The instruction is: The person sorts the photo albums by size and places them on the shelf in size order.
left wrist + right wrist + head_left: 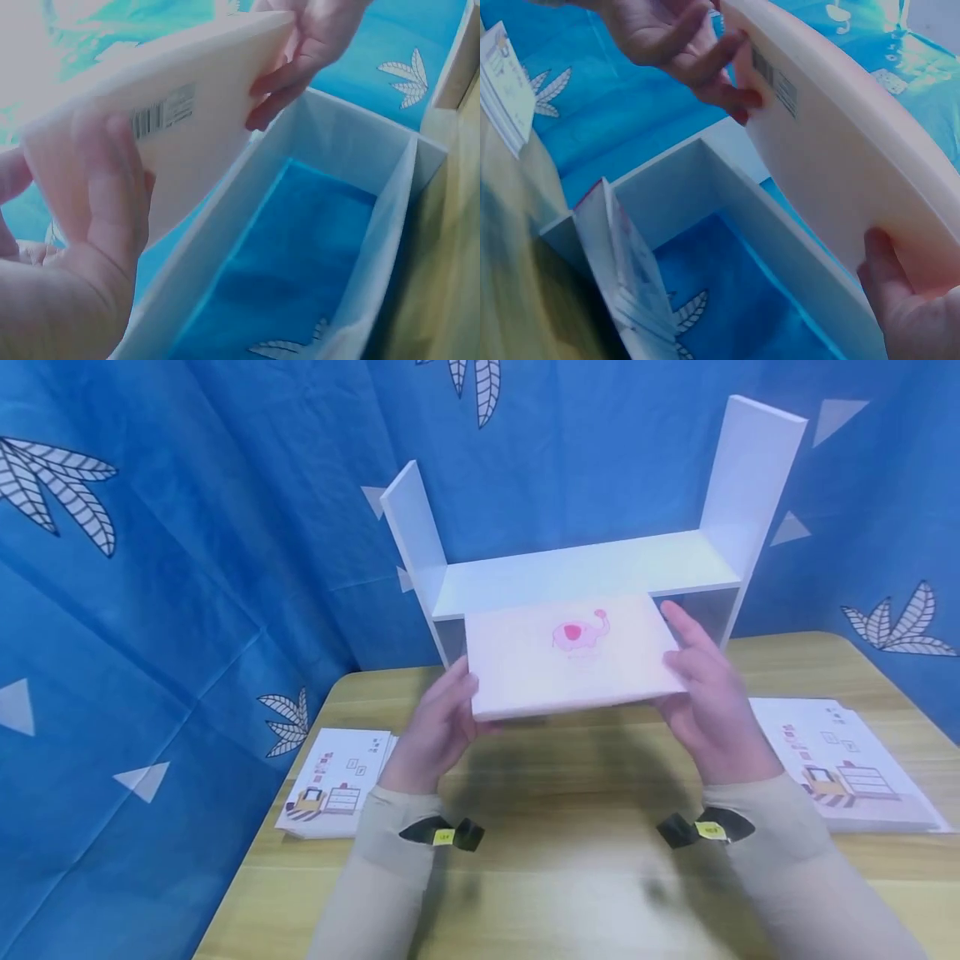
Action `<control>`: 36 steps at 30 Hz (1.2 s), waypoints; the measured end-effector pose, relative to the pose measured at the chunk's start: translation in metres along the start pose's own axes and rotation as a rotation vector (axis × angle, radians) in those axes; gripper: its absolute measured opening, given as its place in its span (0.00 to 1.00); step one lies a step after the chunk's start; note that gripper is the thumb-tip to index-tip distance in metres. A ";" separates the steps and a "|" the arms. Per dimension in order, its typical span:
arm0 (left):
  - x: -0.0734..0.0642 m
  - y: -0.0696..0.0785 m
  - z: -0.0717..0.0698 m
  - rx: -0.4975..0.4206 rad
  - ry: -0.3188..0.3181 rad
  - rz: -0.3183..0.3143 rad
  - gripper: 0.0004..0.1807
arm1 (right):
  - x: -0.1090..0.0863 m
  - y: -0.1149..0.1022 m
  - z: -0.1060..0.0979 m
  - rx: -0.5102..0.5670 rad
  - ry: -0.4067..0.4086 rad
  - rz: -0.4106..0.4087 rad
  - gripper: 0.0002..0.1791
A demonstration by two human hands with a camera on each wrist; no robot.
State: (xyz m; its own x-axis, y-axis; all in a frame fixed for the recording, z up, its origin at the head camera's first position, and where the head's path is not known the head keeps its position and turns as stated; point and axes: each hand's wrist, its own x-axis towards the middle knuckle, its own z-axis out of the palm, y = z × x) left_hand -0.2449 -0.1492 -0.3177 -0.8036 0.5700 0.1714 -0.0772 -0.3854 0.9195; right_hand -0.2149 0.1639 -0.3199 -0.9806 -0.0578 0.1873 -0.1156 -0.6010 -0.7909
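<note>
A pale pink book (517, 664) with a pink elephant on its cover is held up in front of a white shelf (585, 570). My left hand (431, 727) grips its left edge, thumb near the cover. On the opposite edge, my right hand (712, 714) holds it with the fingers spread along the side. Both wrist views show the underside of the book (202, 139), which carries a barcode label (165, 111). In the right wrist view the book (832, 172) bows slightly between the hands.
White booklets lie in a left stack (333, 785) and a right stack (855, 777) on the wooden table (555, 843). Several thin booklets (634, 277) stand against the shelf's board in the right wrist view. A blue patterned curtain (247, 527) hangs behind.
</note>
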 end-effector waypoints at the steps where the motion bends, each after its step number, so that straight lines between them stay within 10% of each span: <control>1: 0.005 0.005 0.003 0.022 0.006 0.009 0.26 | 0.003 -0.003 0.003 -0.002 0.017 -0.008 0.35; 9: 0.056 0.041 0.011 0.125 0.190 0.022 0.26 | 0.051 -0.037 0.022 -0.122 0.117 0.020 0.33; 17: 0.113 0.036 0.009 0.298 0.364 -0.067 0.25 | 0.099 -0.052 0.018 -0.406 0.178 0.088 0.35; 36: 0.152 0.054 0.015 0.777 0.475 -0.112 0.27 | 0.145 -0.071 0.005 -1.062 0.161 0.201 0.34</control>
State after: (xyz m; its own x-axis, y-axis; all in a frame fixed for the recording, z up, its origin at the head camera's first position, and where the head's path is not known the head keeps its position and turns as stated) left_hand -0.3629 -0.0724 -0.2365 -0.9867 0.1501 0.0618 0.1113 0.3488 0.9306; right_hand -0.3476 0.1942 -0.2338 -0.9971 0.0739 -0.0189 0.0474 0.4063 -0.9125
